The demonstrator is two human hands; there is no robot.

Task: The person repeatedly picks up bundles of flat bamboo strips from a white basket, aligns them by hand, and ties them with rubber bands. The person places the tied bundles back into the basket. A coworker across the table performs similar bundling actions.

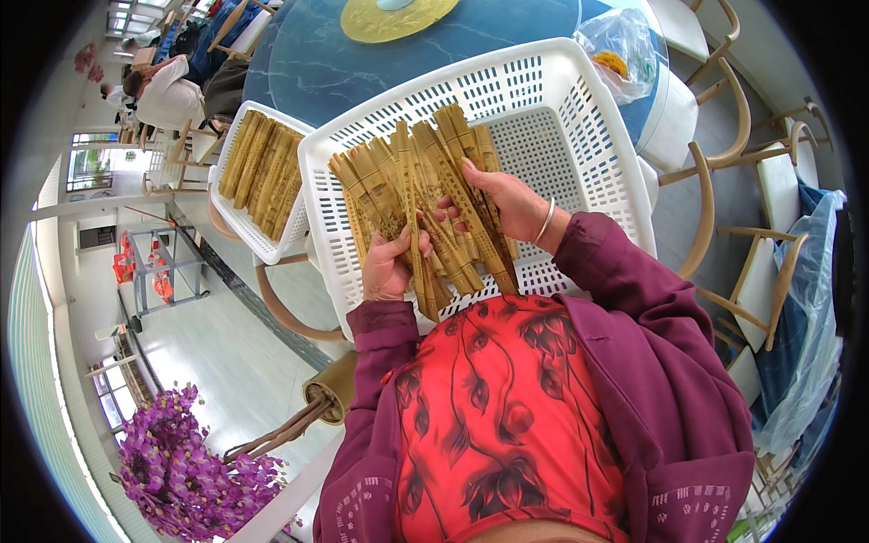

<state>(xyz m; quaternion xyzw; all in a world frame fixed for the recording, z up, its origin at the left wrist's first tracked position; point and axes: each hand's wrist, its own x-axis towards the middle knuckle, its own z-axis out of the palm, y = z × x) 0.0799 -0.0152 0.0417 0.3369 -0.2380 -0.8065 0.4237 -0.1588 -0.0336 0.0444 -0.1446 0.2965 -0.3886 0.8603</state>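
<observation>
Over a large white perforated plastic basket (614, 153), my left hand (388, 266) pinches one narrow bamboo slip (411, 183) that stands lengthwise before me. My right hand (510, 202) has its fingers around another dark-golden bamboo slip (468, 220), which leans with its lower end towards my body. Both slips bear carved writing. Beneath and around the hands lies a loose heap of similar bamboo slips (370, 178), some crossing at angles. Part of the heap is hidden by my fingers.
A smaller white basket (271, 254) with rows of bamboo slips (261, 170) stands to the left. Behind is a round blue marbled table (305, 61) with a clear plastic bag (635, 47). Wooden chairs (706, 203) stand at right. A person (170, 95) sits far left; purple flowers (183, 468) stand nearer.
</observation>
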